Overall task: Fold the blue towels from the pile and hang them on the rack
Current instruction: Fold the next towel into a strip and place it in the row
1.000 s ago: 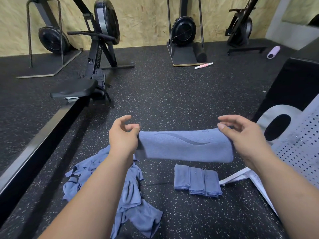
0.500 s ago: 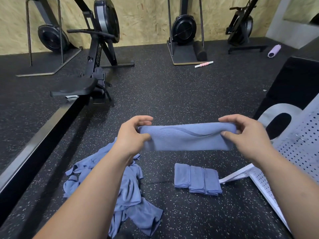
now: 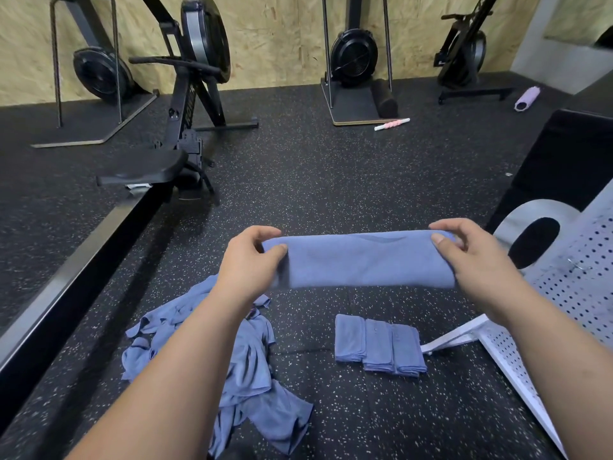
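Aloft, folded towel (image 3: 365, 262) pinched between left grip (image 3: 247, 262), right grip (image 3: 479, 260)

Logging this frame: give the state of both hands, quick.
Left hand: pinching the blue towel's left end.
Right hand: pinching its right end.

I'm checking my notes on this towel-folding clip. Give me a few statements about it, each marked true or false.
The left hand and right hand each grip an end of one blue towel. True.
Three folded towels lie side by side on the floor. True.
The loose pile lies right of the folded towels. False: it lies to their left.
A towel hangs on the white perforated rack. False: none shows on its visible part.
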